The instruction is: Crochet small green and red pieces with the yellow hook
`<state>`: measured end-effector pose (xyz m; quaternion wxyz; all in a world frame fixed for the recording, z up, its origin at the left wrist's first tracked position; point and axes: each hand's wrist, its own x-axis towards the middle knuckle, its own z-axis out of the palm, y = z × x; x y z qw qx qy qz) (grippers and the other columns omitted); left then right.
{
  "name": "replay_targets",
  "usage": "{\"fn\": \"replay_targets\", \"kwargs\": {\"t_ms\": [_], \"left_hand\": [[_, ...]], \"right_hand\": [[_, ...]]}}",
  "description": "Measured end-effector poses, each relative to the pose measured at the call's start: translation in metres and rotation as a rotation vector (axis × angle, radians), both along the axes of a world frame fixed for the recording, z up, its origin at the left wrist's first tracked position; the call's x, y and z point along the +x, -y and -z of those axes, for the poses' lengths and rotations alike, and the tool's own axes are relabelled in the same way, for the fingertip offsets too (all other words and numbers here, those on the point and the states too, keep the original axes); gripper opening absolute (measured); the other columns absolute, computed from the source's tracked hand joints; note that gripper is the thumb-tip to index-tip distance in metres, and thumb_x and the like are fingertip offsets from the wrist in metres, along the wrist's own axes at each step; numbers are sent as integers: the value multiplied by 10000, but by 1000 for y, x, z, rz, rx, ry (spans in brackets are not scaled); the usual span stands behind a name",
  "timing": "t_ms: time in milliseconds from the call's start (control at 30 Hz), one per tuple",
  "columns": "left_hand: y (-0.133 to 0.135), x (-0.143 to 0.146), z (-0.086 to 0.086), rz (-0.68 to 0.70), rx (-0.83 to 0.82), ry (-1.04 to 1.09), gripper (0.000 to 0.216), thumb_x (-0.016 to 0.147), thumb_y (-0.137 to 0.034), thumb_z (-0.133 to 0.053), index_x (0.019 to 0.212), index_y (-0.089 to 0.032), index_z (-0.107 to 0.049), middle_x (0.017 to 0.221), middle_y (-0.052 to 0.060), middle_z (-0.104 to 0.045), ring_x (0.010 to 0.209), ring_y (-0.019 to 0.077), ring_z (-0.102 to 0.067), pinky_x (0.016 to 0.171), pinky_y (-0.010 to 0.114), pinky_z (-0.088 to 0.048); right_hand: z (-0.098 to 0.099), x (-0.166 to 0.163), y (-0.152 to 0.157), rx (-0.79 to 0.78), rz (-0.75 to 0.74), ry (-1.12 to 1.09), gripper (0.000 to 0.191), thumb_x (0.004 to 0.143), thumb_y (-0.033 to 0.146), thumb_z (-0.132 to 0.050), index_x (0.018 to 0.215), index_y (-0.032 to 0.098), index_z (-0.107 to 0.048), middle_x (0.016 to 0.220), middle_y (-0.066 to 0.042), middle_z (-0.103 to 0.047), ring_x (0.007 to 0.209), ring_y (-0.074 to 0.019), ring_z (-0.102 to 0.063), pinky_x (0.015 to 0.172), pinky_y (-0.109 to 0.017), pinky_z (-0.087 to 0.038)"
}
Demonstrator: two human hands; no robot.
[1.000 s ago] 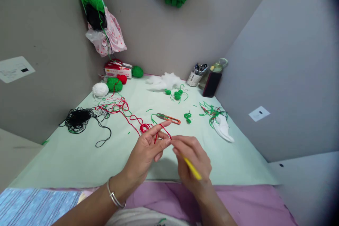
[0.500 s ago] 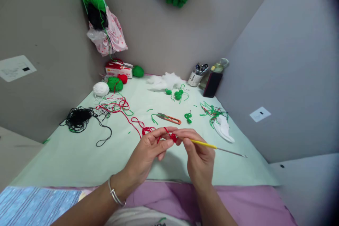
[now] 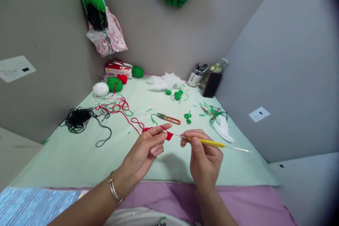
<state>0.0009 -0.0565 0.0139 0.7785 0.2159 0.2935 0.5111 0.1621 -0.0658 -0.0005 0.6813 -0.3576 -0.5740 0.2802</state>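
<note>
Between its thumb and fingers, my left hand [image 3: 148, 144] pinches a small red crochet piece [image 3: 169, 136]. Red yarn [image 3: 137, 123] runs over its raised index finger and back to a loose tangle on the table. My right hand [image 3: 205, 159] grips a crochet hook [image 3: 212, 143] by its yellow handle. The hook's thin metal shaft points left and its tip meets the red piece; the other metal end sticks out to the right. Just beyond my hands lie orange thread snips [image 3: 169, 118] and a small green crocheted piece [image 3: 188, 117].
Black yarn [image 3: 78, 118] and a white yarn ball [image 3: 101, 89] are at the left. White stuffing [image 3: 166, 81] and green pieces [image 3: 178, 94] lie at the back. A phone [image 3: 212, 84] leans by a pen cup [image 3: 195, 77]. Green yarn scraps [image 3: 209, 110] lie at the right.
My right hand has drawn away to the right with the hook, so its shaft now shows between the hands. The red piece is less covered by fingers.
</note>
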Motion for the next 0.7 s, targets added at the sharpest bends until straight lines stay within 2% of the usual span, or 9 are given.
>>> {"fn": "replay_targets", "kwargs": {"t_ms": [100, 200, 333, 467, 500, 567, 633, 700], "left_hand": [[2, 1, -2, -9, 65, -69, 305, 752, -247, -922, 1042, -183, -852, 660, -66, -523, 465, -8, -304, 478, 164, -251], [4, 4, -2, -57, 151, -176, 363, 740, -270, -935, 1087, -214, -844, 740, -41, -594, 504, 10, -396, 495, 181, -274], [4, 7, 0, -96, 177, -236, 414, 747, -306, -933, 1131, -197, -826, 730, -38, -606, 515, 31, -420, 501, 204, -273], [1, 7, 3, -11, 100, -135, 456, 751, -317, -925, 1161, -158, -805, 603, -77, -493, 475, 25, -317, 484, 199, -212], [-1, 6, 3, 25, 70, -95, 432, 750, -306, -922, 1136, -146, -810, 580, -89, -455, 469, 23, -282, 481, 196, -207], [-3, 3, 3, 71, 24, -29, 367, 736, -268, -922, 1061, -131, -823, 563, -102, -412, 462, 16, -223, 473, 188, -207], [-4, 1, 3, 65, 11, -7, 320, 735, -237, -917, 1022, -130, -827, 571, -101, -418, 458, 10, -206, 469, 180, -215], [-3, 1, 3, 14, 34, -36, 316, 752, -223, -903, 1048, -146, -824, 613, -84, -471, 459, 6, -234, 469, 179, -218]], "right_hand": [[-3, -2, -4, -44, -97, -72, 206, 1019, 210, -611, 956, 244, -805, 875, -38, -741, 671, -147, -664, 615, -301, -566], [-4, -5, -6, -8, -109, 42, 187, 1005, 194, -636, 976, 254, -810, 898, -47, -781, 791, -178, -711, 683, -310, -592], [1, -7, -4, 90, -13, 262, 267, 1001, 115, -608, 1082, 285, -797, 940, -48, -778, 832, -183, -728, 702, -319, -611], [10, -6, -2, 303, 169, 549, 392, 951, 65, -656, 1229, 315, -774, 1103, -96, -770, 962, -223, -743, 782, -369, -629], [10, -5, -2, 304, 177, 530, 379, 955, 69, -651, 1215, 312, -777, 1080, -91, -773, 944, -219, -743, 767, -361, -628], [7, -2, -4, 202, 146, 372, 292, 981, 95, -625, 1124, 288, -790, 975, -64, -771, 843, -191, -729, 713, -330, -614], [2, 0, -5, 44, 81, 156, 213, 1015, 157, -595, 1018, 252, -786, 892, -42, -744, 725, -158, -692, 655, -305, -591], [-2, 1, -6, -75, 9, 32, 211, 1037, 224, -577, 955, 227, -772, 863, -35, -724, 642, -137, -653, 606, -294, -571]]}}
